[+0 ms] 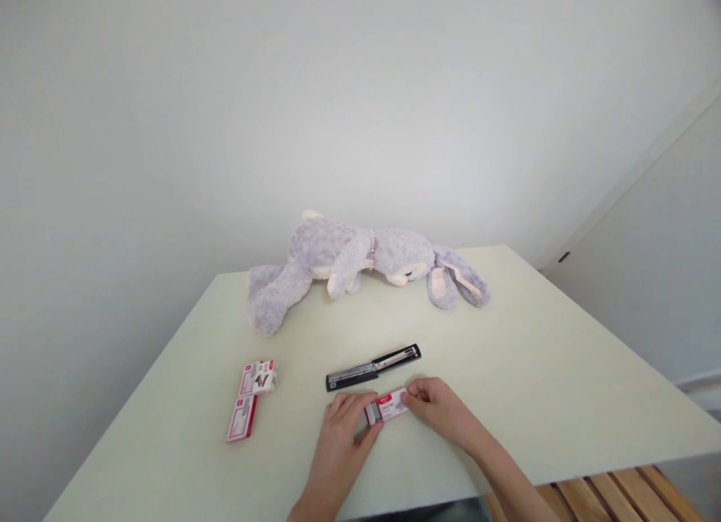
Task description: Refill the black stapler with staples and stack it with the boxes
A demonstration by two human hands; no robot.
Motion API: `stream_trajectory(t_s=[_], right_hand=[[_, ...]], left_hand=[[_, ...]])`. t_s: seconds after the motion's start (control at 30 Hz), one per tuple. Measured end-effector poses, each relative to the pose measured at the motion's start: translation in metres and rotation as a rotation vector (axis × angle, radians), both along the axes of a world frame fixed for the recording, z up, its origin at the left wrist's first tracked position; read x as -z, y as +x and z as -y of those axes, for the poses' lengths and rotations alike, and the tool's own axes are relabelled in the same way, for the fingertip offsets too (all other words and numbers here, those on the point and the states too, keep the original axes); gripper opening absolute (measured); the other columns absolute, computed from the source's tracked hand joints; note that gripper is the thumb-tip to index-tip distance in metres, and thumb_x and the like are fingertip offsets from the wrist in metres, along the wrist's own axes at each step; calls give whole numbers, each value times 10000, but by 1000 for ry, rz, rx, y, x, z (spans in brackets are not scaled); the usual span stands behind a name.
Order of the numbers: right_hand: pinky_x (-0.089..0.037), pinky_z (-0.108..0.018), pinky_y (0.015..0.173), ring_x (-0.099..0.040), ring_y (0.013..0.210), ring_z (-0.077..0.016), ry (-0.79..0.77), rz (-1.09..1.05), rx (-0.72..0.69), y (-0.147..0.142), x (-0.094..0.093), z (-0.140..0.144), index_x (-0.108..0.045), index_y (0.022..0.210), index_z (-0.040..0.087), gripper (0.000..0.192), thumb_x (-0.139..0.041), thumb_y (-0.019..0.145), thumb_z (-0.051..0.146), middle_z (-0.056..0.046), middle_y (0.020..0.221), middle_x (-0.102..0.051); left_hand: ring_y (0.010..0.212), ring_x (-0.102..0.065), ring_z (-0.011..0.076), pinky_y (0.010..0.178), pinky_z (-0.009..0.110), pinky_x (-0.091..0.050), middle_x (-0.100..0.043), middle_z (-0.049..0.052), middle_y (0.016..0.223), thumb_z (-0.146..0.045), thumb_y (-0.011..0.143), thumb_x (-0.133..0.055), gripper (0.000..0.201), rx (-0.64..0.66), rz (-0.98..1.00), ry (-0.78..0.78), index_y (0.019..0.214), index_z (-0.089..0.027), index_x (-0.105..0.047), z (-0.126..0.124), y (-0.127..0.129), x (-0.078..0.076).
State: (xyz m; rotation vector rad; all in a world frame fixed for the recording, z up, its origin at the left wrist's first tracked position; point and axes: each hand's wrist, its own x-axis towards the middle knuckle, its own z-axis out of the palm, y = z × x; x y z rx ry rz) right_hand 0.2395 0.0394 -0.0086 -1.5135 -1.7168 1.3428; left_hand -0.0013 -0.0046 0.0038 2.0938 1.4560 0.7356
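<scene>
A small red and white staple box (394, 404) lies in front of me, with grey staples (374, 412) showing at its left end. My left hand (345, 432) grips that left end between thumb and fingers. At the other end, my right hand (432, 403) pinches the box's right edge. Just beyond the box, an opened-out black stapler (372, 367) rests on the table, its metal inside facing up. Neither hand touches it.
To the left lie several red and white small boxes (242, 417), one showing a binder-clip-like picture (264, 376). A grey plush rabbit (338, 251) lies along the back of the pale table (535, 372), near the wall. A slatted wooden seat (613, 496) stands below the front right edge.
</scene>
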Motion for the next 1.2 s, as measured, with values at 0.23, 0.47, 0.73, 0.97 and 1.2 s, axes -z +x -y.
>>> stream_trajectory(t_s=[0.23,0.47,0.73,0.97,1.2], right_hand=[[-291,-255,578,-513,599,-158,143,350,50,22,-30,3,-683,968,207,218,-592,936,402,27,646,-587],[-390,-269,728,-687,812,-202,317,529,-292,-30,-62,-7,-793,836,292,152,-654,870,241,-11,833,-777],[-405,-289,702,-692,764,-224,414,608,-424,-47,-55,-17,-775,770,217,193,-616,858,152,-67,775,-768],[-431,-236,679,-629,706,-147,415,439,-333,-7,-51,-8,-734,972,254,153,-584,972,281,17,794,-708],[-455,-255,693,-620,740,-157,355,327,-195,32,-39,1,-674,1259,275,297,-627,976,354,4,911,-668]], left_hand=[[1206,-605,256,1043,456,-498,-703,37,1260,-197,916,-679,504,-48,47,13,1394,-316,-574,1,-4,9],[1202,-615,264,1049,461,-493,-711,25,1243,-177,873,-712,599,-47,100,16,1426,-338,-548,0,-5,12],[1195,-607,273,1043,466,-494,-699,34,1257,-186,870,-725,598,-66,133,-3,1421,-345,-555,1,-4,9],[1237,-591,266,1077,461,-476,-691,29,1273,-200,887,-705,589,-54,105,-11,1434,-346,-543,2,-4,10],[1129,-632,262,1003,447,-493,-699,53,1165,-298,978,-614,304,-152,77,0,1279,-302,-651,-2,-4,1]])
